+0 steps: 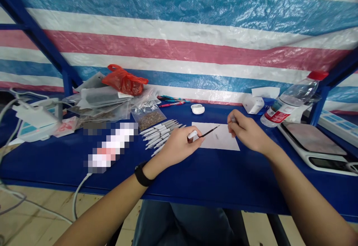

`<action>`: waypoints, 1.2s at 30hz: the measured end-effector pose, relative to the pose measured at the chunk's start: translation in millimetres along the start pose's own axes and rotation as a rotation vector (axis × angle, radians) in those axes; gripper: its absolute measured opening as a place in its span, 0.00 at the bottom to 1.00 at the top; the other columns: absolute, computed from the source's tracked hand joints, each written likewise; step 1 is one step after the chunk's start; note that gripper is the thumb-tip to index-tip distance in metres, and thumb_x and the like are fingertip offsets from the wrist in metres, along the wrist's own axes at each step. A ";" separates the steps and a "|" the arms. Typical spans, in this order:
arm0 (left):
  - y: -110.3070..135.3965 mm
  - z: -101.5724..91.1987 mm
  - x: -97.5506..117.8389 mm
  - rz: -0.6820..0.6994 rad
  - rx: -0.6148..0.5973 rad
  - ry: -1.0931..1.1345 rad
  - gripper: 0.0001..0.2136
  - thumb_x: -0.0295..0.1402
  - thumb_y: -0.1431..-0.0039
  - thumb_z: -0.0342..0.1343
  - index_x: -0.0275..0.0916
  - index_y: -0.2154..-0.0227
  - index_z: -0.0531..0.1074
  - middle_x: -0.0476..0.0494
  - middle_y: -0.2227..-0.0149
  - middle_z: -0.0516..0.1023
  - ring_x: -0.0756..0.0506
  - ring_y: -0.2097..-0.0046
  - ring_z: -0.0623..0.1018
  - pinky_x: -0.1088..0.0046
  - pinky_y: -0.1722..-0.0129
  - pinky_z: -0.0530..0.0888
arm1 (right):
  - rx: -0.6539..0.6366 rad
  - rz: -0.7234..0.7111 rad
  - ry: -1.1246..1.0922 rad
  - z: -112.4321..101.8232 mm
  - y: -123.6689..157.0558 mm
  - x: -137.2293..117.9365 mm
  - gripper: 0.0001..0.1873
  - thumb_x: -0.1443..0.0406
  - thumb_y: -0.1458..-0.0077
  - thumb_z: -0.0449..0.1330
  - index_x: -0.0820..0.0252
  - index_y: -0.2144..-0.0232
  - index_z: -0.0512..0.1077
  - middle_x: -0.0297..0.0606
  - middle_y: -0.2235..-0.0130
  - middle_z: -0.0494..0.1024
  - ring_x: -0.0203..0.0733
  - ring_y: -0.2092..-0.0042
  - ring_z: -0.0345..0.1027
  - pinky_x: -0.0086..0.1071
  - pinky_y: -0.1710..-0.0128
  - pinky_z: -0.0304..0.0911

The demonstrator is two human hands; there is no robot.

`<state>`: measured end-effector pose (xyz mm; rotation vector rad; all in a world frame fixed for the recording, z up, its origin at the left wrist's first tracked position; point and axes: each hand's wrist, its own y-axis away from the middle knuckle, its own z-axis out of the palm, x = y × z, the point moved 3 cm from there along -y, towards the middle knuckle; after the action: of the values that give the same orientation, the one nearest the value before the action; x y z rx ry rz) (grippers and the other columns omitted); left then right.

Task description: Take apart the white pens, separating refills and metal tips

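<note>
My left hand (179, 145), with a black band on its wrist, is closed round a short white pen barrel piece (192, 134). A thin dark pen refill (210, 131) sticks out from its fingertips, its tip pointing right over a white sheet of paper (223, 138). To the right of the paper's edge, my right hand (246, 128) is raised with its fingers curled and pinched together; whatever it may hold is too small to make out. Beside my left hand lies a row of several white pens (156, 133). A small dark mark shows on the paper.
Behind the pens are a bag of brown bits (151, 119), stacked plastic bags and a red bag (124, 82). A white earbud case (197, 109) sits at the back. Rightward stand a bottle (291, 102) and scale (316, 138). A blurred white object (112, 147) lies left.
</note>
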<state>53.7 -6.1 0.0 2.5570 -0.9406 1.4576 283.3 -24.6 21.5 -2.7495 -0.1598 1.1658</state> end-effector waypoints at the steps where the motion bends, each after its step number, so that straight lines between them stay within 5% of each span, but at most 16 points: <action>1: -0.2 1.0 -0.8 -0.005 -0.002 0.055 0.08 0.36 0.40 0.59 0.38 0.70 0.75 0.55 0.79 0.68 0.52 0.77 0.66 0.74 0.74 0.60 | -0.012 0.008 -0.050 6.6 -0.1 -1.8 0.01 0.65 0.46 0.54 0.53 0.69 0.63 0.29 0.77 0.67 0.39 0.75 0.61 0.33 0.72 0.55; 7: -2.5 5.3 -6.1 -0.034 0.011 0.237 0.09 0.39 0.40 0.57 0.39 0.71 0.73 0.56 0.80 0.64 0.52 0.77 0.62 0.74 0.74 0.59 | -0.178 0.014 -0.544 45.4 3.4 -23.8 0.16 0.51 0.40 0.57 0.54 0.70 0.66 0.23 0.78 0.51 0.34 0.77 0.42 0.32 0.76 0.44; 18: -2.1 12.2 -6.2 -0.043 -0.078 0.185 0.12 0.42 0.39 0.56 0.38 0.69 0.74 0.52 0.75 0.70 0.51 0.74 0.66 0.74 0.72 0.62 | 0.173 -0.140 -0.300 43.5 7.8 -31.8 0.29 0.40 0.41 0.60 0.56 0.76 0.64 0.27 0.78 0.57 0.34 0.75 0.48 0.32 0.75 0.47; 24: -0.9 14.8 -5.4 -0.042 -0.123 0.174 0.15 0.45 0.37 0.55 0.38 0.69 0.74 0.52 0.76 0.67 0.50 0.73 0.65 0.74 0.72 0.60 | 0.515 -0.235 -0.559 22.0 9.3 -24.8 0.23 0.47 0.41 0.65 0.54 0.74 0.65 0.24 0.79 0.53 0.33 0.77 0.43 0.32 0.77 0.42; 32: 0.6 19.9 -6.5 -0.042 -0.179 0.286 0.17 0.45 0.33 0.49 0.37 0.65 0.76 0.52 0.75 0.67 0.51 0.74 0.65 0.74 0.72 0.60 | 0.334 -0.260 -0.309 38.4 17.3 -37.5 0.22 0.46 0.38 0.61 0.56 0.71 0.73 0.32 0.74 0.70 0.35 0.75 0.58 0.32 0.75 0.54; 36: 1.3 17.4 -6.3 -0.045 -0.173 0.279 0.16 0.44 0.34 0.50 0.37 0.67 0.75 0.53 0.76 0.64 0.51 0.75 0.63 0.74 0.73 0.58 | 0.357 -0.270 -0.318 32.1 17.0 -35.9 0.20 0.48 0.37 0.60 0.56 0.69 0.75 0.30 0.75 0.68 0.36 0.75 0.57 0.32 0.74 0.54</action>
<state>63.9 -9.8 -15.0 2.1698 -0.9157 1.5903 236.0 -43.8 21.8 -2.1502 -0.3142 1.3896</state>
